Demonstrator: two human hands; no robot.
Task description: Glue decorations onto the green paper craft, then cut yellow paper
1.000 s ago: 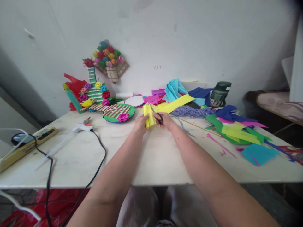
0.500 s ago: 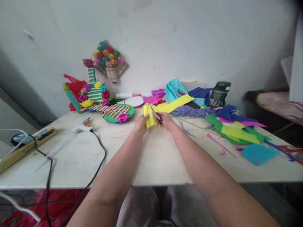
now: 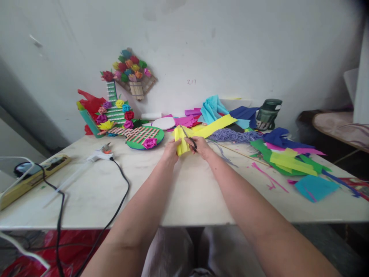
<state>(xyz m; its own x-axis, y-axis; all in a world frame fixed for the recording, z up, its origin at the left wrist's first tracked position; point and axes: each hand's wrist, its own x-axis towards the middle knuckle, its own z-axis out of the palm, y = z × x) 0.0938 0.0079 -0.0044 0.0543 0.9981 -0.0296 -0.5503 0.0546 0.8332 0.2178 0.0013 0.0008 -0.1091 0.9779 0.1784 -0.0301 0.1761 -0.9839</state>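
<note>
Between my hands, above the middle of the table, is a folded piece of yellow crepe paper. My left hand pinches its left edge. My right hand has its fingers around the black handles of a pair of scissors. The blades point up and to the left, lying against the paper's upper right part; whether they cut into it I cannot tell. Behind the paper a long yellow crepe strip lies on the table.
Left of my hands lie a green guitar-shaped craft, a glue gun with a black cord and a power strip. To the right are purple yarn, a thin stick, coloured paper scraps and a dark green bottle.
The yellow paper has tilted and spread slightly toward the left at its top. My right fingers have shifted a little on the scissors' handles. Both hands stay in nearly the same place.
</note>
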